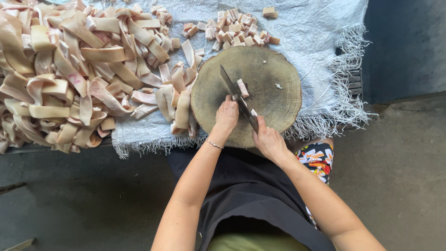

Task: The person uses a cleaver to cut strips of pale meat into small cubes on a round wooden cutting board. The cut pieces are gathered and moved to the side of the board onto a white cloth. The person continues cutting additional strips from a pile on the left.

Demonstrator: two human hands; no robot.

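A large heap of long pale strips (69,69) fills the nine to eleven o'clock area, lying on a white woven sheet (316,32) with a frayed fringe. At twelve o'clock sits a smaller pile of cut cubes (234,30). Grey concrete floor (399,176) spreads from four to eight o'clock.

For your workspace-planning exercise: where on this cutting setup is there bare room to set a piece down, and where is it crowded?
Free: the round wooden block right of the knife, and the white sheet between the block and its fringed right edge. Crowded: the heap of long strips fills the left, and cut pieces lie behind the block.
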